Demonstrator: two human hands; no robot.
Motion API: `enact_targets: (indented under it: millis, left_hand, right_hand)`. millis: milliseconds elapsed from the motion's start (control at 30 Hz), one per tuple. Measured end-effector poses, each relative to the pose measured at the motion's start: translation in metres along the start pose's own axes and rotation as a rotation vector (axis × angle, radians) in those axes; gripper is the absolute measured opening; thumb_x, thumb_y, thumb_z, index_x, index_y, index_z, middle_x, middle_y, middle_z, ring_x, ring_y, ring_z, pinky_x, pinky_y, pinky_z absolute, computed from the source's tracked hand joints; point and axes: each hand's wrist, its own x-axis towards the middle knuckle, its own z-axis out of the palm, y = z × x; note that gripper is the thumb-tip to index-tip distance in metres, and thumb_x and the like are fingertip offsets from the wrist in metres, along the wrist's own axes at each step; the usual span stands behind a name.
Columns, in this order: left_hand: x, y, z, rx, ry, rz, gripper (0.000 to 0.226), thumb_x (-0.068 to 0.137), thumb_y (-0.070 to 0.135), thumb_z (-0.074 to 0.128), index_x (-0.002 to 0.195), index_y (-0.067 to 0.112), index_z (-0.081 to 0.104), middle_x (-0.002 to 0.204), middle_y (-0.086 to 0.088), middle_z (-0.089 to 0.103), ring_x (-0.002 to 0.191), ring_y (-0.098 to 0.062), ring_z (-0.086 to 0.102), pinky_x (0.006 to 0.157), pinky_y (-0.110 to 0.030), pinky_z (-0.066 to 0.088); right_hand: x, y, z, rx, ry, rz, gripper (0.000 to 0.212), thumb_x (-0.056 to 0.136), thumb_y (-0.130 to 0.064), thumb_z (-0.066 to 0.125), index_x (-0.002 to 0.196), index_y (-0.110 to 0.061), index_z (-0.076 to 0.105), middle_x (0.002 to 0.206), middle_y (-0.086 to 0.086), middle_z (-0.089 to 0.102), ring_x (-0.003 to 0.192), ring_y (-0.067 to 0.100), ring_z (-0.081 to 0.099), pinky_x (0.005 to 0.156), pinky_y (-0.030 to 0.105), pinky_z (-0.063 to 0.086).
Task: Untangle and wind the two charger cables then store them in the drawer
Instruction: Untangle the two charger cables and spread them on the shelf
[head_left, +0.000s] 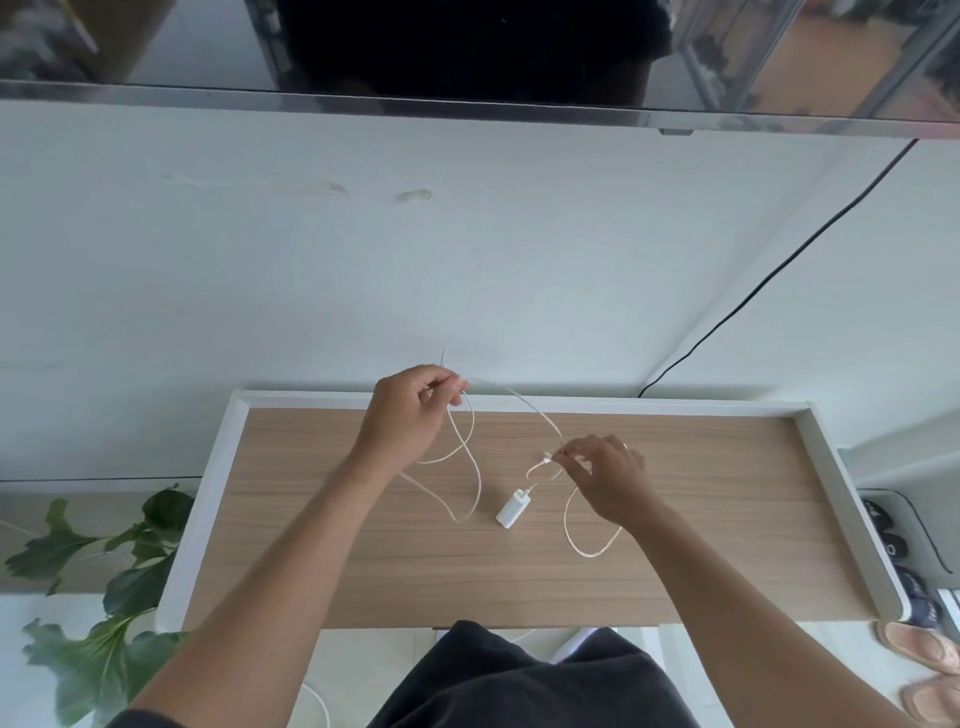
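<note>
- Filling the upper half of the view, a pale wall (467, 249) runs beneath the glossy dark screen (467, 47) of a wall-mounted television, and a thin black cable (779, 270) slants down the wall on the right.
- Below it sits a wooden tabletop (363, 571) with a raised white rim (208, 499) on its left, far and right sides.
- Green leaves of a potted plant (119, 582) show at the left of the table, and shoes (919, 644) lie on the floor at the right.
- The person's dark clothing (524, 680) fills the bottom middle, with both bare forearms reaching forward over the table.
- The left hand (410, 410) is raised above the far rim, thumb and fingers pinched on a thin white charger cable (467, 441); a short end of the cable pokes up past the fingers.
- From that pinch the cable hangs in loops down to the tabletop, and one strand stretches across to the right hand (605, 473).
- The right hand hovers low over the table, its fingertips closed on the cable just beside a small white connector (546, 457).
- A further loop of cable (592, 535) lies on the wood under the right wrist.
- A small white charger plug (512, 509) lies flat on the tabletop between the hands, with cable leading from its far end.
- Whether the strands belong to one cable or two cannot be told.
</note>
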Motion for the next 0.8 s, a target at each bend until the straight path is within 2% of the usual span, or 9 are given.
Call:
enact_targets:
  millis: [67, 133, 233, 333, 400, 467, 533, 667, 800]
  left_hand:
    - [0.002, -0.016, 0.003, 0.242, -0.05, -0.085, 0.032, 0.105, 0.038, 0.059, 0.083, 0.021, 0.076, 0.071, 0.012, 0.073, 0.066, -0.01, 0.066, 0.073, -0.034, 0.06]
    - [-0.002, -0.026, 0.007, 0.399, -0.116, -0.181, 0.039, 0.097, 0.048, 0.051, 0.084, 0.016, 0.07, 0.077, 0.002, 0.074, 0.086, -0.025, 0.073, 0.08, -0.045, 0.063]
    - [-0.006, -0.025, 0.016, 0.319, -0.19, -0.205, 0.037, 0.099, 0.051, 0.072, 0.113, 0.017, 0.079, 0.108, 0.008, 0.081, 0.109, -0.02, 0.075, 0.095, -0.04, 0.059]
    - [-0.016, -0.003, 0.029, 0.122, -0.313, -0.219, 0.043, 0.091, 0.062, 0.081, 0.125, 0.036, 0.079, 0.065, 0.028, 0.07, 0.066, -0.006, 0.07, 0.071, -0.027, 0.049]
    - [-0.019, 0.003, 0.042, 0.072, -0.33, -0.17, 0.046, 0.088, 0.067, 0.081, 0.126, 0.042, 0.08, 0.053, 0.028, 0.064, 0.053, -0.001, 0.06, 0.066, -0.027, 0.046]
    - [-0.021, 0.004, 0.053, -0.013, -0.305, -0.124, 0.03, 0.094, 0.056, 0.082, 0.114, 0.034, 0.085, 0.057, 0.022, 0.068, 0.053, 0.004, 0.058, 0.063, -0.023, 0.044]
    - [-0.021, 0.004, 0.059, -0.073, -0.261, -0.081, 0.016, 0.1, 0.045, 0.08, 0.099, 0.031, 0.086, 0.073, 0.011, 0.079, 0.06, -0.001, 0.069, 0.065, -0.022, 0.046]
    - [-0.019, 0.009, 0.057, -0.173, -0.214, -0.114, 0.025, 0.107, 0.043, 0.07, 0.098, 0.025, 0.086, 0.092, 0.011, 0.084, 0.071, -0.017, 0.078, 0.064, -0.021, 0.05]
    - [-0.015, 0.02, 0.05, -0.298, -0.178, -0.118, 0.025, 0.108, 0.037, 0.07, 0.099, 0.02, 0.086, 0.093, 0.004, 0.084, 0.068, -0.012, 0.069, 0.064, -0.018, 0.048]
  right_hand:
    - [0.001, -0.007, -0.003, 0.04, 0.069, -0.044, 0.028, 0.108, -0.053, 0.054, 0.109, -0.038, 0.077, 0.108, -0.022, 0.077, 0.117, 0.016, 0.064, 0.108, 0.051, 0.044]
    - [0.002, -0.014, -0.005, 0.079, 0.097, -0.079, 0.027, 0.107, -0.051, 0.051, 0.107, -0.037, 0.074, 0.1, -0.023, 0.077, 0.107, 0.016, 0.065, 0.103, 0.05, 0.048]
    - [0.001, -0.022, -0.005, 0.081, 0.085, -0.103, 0.019, 0.11, -0.047, 0.054, 0.108, -0.038, 0.07, 0.097, -0.024, 0.074, 0.105, 0.016, 0.059, 0.102, 0.048, 0.046]
    - [-0.001, -0.031, -0.002, 0.083, 0.086, -0.145, 0.017, 0.111, -0.048, 0.054, 0.11, -0.042, 0.07, 0.097, -0.024, 0.07, 0.103, 0.014, 0.054, 0.098, 0.046, 0.043]
    - [-0.002, -0.038, -0.001, 0.083, 0.074, -0.182, 0.019, 0.111, -0.05, 0.052, 0.11, -0.042, 0.07, 0.099, -0.021, 0.071, 0.102, 0.014, 0.052, 0.097, 0.045, 0.042]
    - [-0.003, -0.044, -0.001, 0.083, 0.061, -0.212, 0.025, 0.11, -0.054, 0.05, 0.109, -0.04, 0.07, 0.097, -0.019, 0.07, 0.098, 0.012, 0.049, 0.097, 0.046, 0.042]
    - [-0.004, -0.045, 0.0, 0.094, 0.065, -0.225, 0.025, 0.11, -0.055, 0.05, 0.108, -0.04, 0.07, 0.096, -0.021, 0.069, 0.096, 0.009, 0.048, 0.097, 0.046, 0.043]
    - [-0.004, -0.042, -0.001, 0.079, 0.033, -0.196, 0.029, 0.107, -0.058, 0.053, 0.105, -0.037, 0.074, 0.097, -0.023, 0.065, 0.099, 0.009, 0.051, 0.099, 0.047, 0.043]
    - [-0.006, -0.039, 0.003, 0.067, 0.029, -0.155, 0.025, 0.104, -0.056, 0.057, 0.105, -0.038, 0.073, 0.099, -0.023, 0.065, 0.102, 0.009, 0.054, 0.102, 0.048, 0.043]
